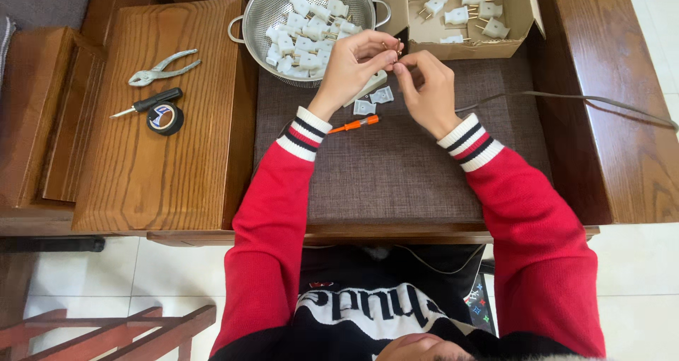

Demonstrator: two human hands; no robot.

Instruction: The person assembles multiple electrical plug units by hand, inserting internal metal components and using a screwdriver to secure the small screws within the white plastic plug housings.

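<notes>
My left hand (351,67) and my right hand (426,89) meet above a brown woven mat (396,170), fingertips pinched together on a small brass-coloured metal part (395,48). A white plug shell piece sits under my left palm, and two more white plug pieces (373,102) lie on the mat just below the hands. An orange-handled screwdriver (356,124) rests on the mat by my left wrist. Both sleeves are red with striped white cuffs.
A metal colander (254,14) holds several white plug parts. A cardboard box (516,21) at the back right holds several assembled white plugs. Pliers (163,67), a black screwdriver (150,102) and a tape roll (165,118) lie on the wooden surface at left. A grey cable (566,98) runs right.
</notes>
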